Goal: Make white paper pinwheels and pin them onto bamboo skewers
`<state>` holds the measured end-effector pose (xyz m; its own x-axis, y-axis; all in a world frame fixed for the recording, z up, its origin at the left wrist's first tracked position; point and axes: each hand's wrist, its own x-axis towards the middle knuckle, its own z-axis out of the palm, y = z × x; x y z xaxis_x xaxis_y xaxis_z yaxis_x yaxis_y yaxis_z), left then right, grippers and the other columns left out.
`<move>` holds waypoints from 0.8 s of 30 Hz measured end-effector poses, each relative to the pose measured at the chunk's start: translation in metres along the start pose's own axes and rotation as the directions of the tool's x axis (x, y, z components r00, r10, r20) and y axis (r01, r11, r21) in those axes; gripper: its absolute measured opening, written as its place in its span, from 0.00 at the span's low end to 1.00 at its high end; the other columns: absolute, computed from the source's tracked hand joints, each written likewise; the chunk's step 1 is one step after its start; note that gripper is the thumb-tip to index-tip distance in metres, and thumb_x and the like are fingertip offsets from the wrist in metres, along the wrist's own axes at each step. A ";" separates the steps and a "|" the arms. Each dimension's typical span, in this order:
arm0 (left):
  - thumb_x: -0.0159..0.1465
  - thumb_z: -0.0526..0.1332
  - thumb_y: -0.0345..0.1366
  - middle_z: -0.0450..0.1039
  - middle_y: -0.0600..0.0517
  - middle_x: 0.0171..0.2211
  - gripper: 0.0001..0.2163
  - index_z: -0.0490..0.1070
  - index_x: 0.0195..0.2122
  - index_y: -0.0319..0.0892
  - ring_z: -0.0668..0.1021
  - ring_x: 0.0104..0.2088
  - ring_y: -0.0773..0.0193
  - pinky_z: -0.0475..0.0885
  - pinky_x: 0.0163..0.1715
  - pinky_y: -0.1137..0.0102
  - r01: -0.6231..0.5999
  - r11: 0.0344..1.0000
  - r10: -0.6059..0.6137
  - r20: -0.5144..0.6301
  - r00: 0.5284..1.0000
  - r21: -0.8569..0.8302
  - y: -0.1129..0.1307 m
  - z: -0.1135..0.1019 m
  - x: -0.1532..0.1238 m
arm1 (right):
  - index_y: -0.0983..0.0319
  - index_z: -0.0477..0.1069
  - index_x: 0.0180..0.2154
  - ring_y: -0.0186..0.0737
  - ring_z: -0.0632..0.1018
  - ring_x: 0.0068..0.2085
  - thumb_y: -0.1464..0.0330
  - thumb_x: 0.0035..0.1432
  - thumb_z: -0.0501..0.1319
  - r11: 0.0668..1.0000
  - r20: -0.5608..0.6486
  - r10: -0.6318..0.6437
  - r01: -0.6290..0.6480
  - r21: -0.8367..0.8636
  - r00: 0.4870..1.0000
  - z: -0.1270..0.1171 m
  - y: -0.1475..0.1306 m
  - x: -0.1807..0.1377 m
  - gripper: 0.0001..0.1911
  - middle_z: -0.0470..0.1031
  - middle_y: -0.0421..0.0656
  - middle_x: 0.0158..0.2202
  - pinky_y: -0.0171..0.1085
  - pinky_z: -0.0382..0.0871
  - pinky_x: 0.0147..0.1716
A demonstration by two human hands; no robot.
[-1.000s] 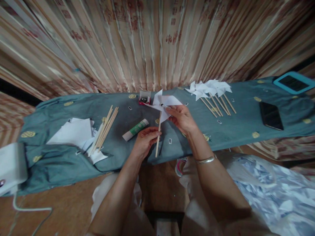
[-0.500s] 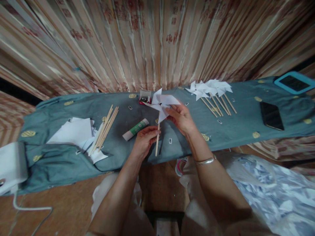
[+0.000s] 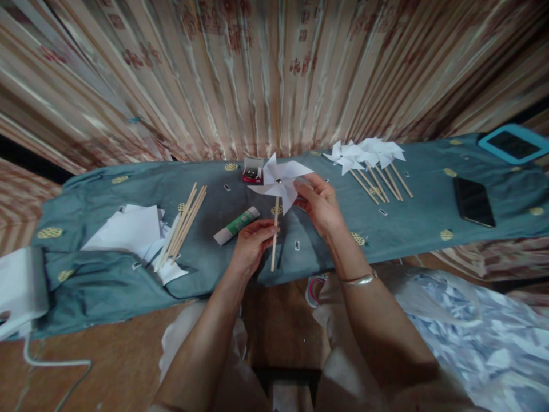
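Observation:
My left hand (image 3: 251, 245) is closed round the wooden stick (image 3: 274, 240) of a white paper pinwheel (image 3: 279, 179), held upright over the teal cloth (image 3: 407, 229). A metal pin shows at the pinwheel's centre. My right hand (image 3: 321, 207) sits just right of the paper vanes, fingers curled, fingertips touching a vane's edge. A green and white glue stick (image 3: 237, 225) lies on the cloth left of my left hand. A small red box of pins (image 3: 252, 171) stands behind the pinwheel.
Several finished pinwheels (image 3: 368, 158) lie at the back right. Loose wooden sticks (image 3: 182, 225) and white paper sheets (image 3: 128, 232) lie at the left. A black phone (image 3: 472, 201) and a blue-cased tablet (image 3: 512, 143) rest at the right. A white device (image 3: 19, 286) sits far left.
The pinwheel has turned to face me and risen slightly, its pin now showing. My right hand has slid from the vanes' front to their right edge. My left hand keeps the stick.

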<state>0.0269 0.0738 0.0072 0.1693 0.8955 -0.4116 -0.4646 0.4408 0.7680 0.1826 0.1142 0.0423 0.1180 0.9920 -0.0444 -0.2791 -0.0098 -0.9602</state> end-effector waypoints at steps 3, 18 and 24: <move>0.36 0.76 0.36 0.75 0.55 0.23 0.16 0.76 0.27 0.38 0.73 0.23 0.71 0.68 0.26 0.75 0.004 1.000 -0.004 -0.001 1.000 0.003 0.000 0.000 0.000 | 0.57 0.74 0.35 0.36 0.78 0.30 0.56 0.40 0.73 1.000 -0.037 0.005 -0.005 0.019 0.999 -0.001 0.001 0.002 0.20 0.80 0.37 0.28 0.35 0.73 0.30; 0.37 0.76 0.35 0.75 0.56 0.24 0.16 0.77 0.26 0.38 0.74 0.24 0.72 0.68 0.27 0.75 -0.010 1.000 0.010 -0.005 1.000 -0.001 -0.002 -0.002 0.001 | 0.60 0.75 0.30 0.34 0.78 0.27 0.61 0.33 0.76 0.991 -0.049 0.097 -0.092 0.097 0.994 -0.001 0.005 0.005 0.20 0.79 0.37 0.26 0.33 0.73 0.29; 0.37 0.76 0.36 0.75 0.55 0.24 0.16 0.77 0.26 0.38 0.73 0.24 0.72 0.68 0.27 0.75 -0.019 1.000 0.019 0.004 1.000 0.015 -0.001 -0.002 0.002 | 0.60 0.76 0.30 0.34 0.78 0.27 0.62 0.33 0.76 0.989 -0.040 0.099 -0.094 0.112 0.994 -0.002 0.004 0.005 0.19 0.79 0.37 0.26 0.34 0.74 0.29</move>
<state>0.0263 0.0745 0.0048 0.1638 0.9040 -0.3950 -0.4548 0.4245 0.7829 0.1836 0.1192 0.0377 0.1279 0.9803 -0.1506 -0.3938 -0.0891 -0.9148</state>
